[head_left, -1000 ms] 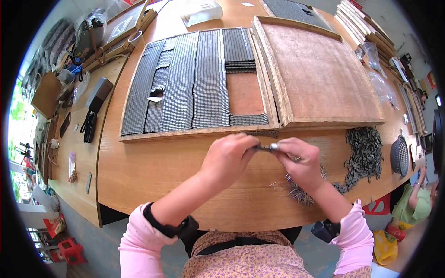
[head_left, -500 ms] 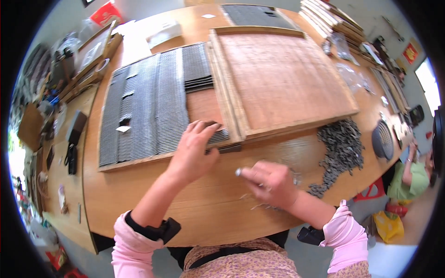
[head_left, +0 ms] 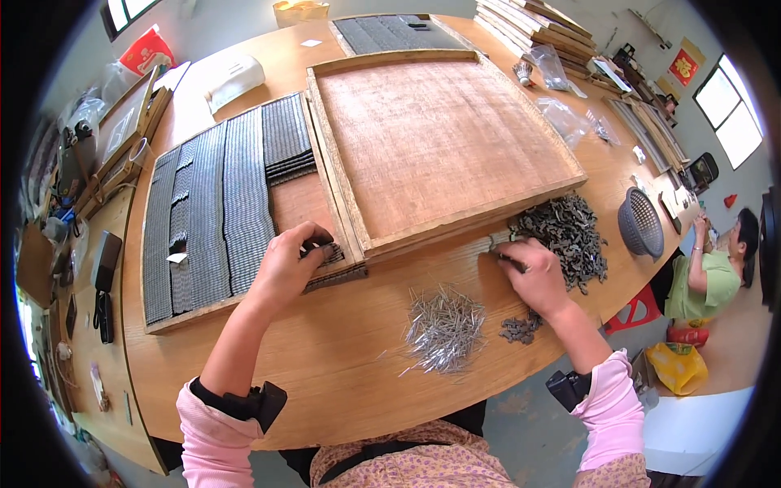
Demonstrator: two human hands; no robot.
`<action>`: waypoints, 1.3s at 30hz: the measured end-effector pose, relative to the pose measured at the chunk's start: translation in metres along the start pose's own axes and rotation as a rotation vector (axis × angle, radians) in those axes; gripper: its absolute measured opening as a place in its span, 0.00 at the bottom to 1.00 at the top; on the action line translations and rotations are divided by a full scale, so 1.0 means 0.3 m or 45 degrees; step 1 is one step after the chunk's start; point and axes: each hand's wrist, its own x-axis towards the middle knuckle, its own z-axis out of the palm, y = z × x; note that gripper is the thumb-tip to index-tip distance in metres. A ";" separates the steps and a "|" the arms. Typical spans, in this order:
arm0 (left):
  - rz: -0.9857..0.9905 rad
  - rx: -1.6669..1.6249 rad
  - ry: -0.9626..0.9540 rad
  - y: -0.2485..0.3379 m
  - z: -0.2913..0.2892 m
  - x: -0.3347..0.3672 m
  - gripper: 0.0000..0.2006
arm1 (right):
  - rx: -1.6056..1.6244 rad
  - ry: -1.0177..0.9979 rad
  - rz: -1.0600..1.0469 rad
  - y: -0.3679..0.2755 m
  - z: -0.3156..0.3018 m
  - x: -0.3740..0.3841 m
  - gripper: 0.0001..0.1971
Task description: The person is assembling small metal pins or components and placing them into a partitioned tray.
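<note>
A shallow wooden tray [head_left: 183,320] on the left holds rows of grey ribbed strips [head_left: 244,187] laid side by side. At its near right corner my left hand [head_left: 281,264] is closed, thumb and fingers pinching a short grey ribbed piece [head_left: 329,252]. A darker strip [head_left: 338,278] juts out along the tray's front edge. My right hand [head_left: 537,276] is bent into a pinch at the left side of a heap of small grey pieces [head_left: 569,240]; what its fingertips hold is too small to make out. Thin silvery pins [head_left: 443,329] lie loose between my hands.
A second wooden tray [head_left: 439,138], bare-bottomed, adjoins the first. A grey plastic basket [head_left: 640,224] stands right of the heap, and a smaller cluster of grey pieces [head_left: 521,327] lies by my right wrist. Stacked wooden trays [head_left: 537,32] rise behind. Another person [head_left: 704,272] sits at far right.
My right hand has gone from the table's middle, where it pinched something small and shiny, to the grey heap, uncovering the pins. My left hand stays at the tray corner. The view has shifted.
</note>
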 end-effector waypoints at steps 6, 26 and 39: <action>0.158 -0.024 0.147 -0.051 0.008 0.005 0.09 | 0.565 0.167 0.428 -0.010 -0.018 -0.026 0.11; -0.099 -0.576 -0.056 0.085 0.172 -0.558 0.08 | 1.043 -0.408 -0.287 -0.493 0.092 -0.152 0.15; 0.270 -0.030 -0.076 0.064 0.187 -0.659 0.07 | 1.073 -0.456 -0.153 -0.547 0.125 -0.307 0.19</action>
